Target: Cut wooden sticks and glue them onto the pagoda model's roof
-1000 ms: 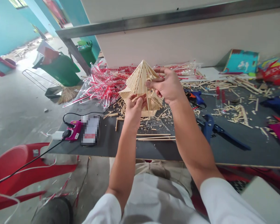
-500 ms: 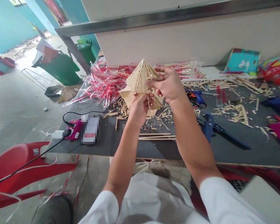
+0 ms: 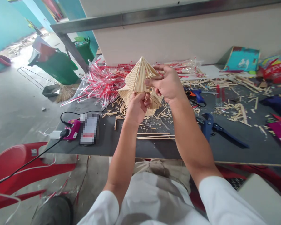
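Note:
A small tower-like model (image 3: pixel 140 76) built of thin wooden sticks stands on the table, its pointed roof rising above a wider, flared lower tier. My left hand (image 3: pixel 138 107) is at the front lower edge of the roof, fingers curled in; whatever they pinch is hidden. At the roof's right side, my right hand (image 3: pixel 170 83) has its thumb and forefinger closed on the roof edge. A gap shows between the sticks near those fingers. Several long loose sticks (image 3: pixel 154 137) lie on the table in front of the model.
Clear-and-red plastic wrappers (image 3: pixel 105 81) heap up behind at left. A phone (image 3: pixel 89 129) and a purple power adapter (image 3: pixel 73 129) lie left. To the right are a blue cutter (image 3: pixel 208 125), a blue glue gun (image 3: pixel 198 97) and stick scraps (image 3: pixel 242 114). A red chair (image 3: pixel 11 159) stands left.
A thin stick that hung down beside my left fingers no longer shows there. Both hands stay at the roof, the left fingers slightly more curled. The view has shifted a little.

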Action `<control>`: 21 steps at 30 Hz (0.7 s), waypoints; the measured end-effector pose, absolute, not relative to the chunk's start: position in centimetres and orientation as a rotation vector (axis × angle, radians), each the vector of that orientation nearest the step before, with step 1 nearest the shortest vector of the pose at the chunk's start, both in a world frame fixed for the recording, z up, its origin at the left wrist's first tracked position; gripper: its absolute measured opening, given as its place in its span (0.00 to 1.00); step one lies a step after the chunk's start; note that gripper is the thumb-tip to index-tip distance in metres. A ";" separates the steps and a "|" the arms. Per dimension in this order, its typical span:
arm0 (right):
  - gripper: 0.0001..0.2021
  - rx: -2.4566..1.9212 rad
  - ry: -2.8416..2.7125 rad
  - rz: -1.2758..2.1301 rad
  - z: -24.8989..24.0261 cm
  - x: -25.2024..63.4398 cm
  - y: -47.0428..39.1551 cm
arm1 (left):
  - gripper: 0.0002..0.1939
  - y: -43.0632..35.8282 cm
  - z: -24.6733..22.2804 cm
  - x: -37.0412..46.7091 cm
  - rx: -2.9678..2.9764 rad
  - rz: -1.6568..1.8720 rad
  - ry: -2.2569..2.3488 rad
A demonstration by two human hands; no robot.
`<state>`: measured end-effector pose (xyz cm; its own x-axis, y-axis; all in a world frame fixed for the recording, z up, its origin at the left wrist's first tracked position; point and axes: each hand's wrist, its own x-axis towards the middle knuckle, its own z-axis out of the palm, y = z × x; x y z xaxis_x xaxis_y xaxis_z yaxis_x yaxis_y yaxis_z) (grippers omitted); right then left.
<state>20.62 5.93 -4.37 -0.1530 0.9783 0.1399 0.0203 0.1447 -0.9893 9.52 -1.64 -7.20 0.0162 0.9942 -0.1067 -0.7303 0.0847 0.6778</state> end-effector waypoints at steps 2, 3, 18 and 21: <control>0.28 -1.050 -1.416 1.184 -4.6 20.7 6.1 | 0.09 -1.7 -7.2 9.6 0.510 1.433 0.666; 0.28 -1.051 -1.421 1.177 -4.7 20.7 6.2 | 0.09 -1.7 -7.2 9.6 0.509 1.436 0.665; 0.31 -1.020 -1.441 1.162 -5.3 20.9 6.7 | 0.09 -1.7 -7.2 9.5 0.509 1.442 0.677; 0.32 -1.023 -1.466 1.145 -5.5 21.0 7.0 | 0.09 -1.7 -7.2 9.5 0.528 1.442 0.654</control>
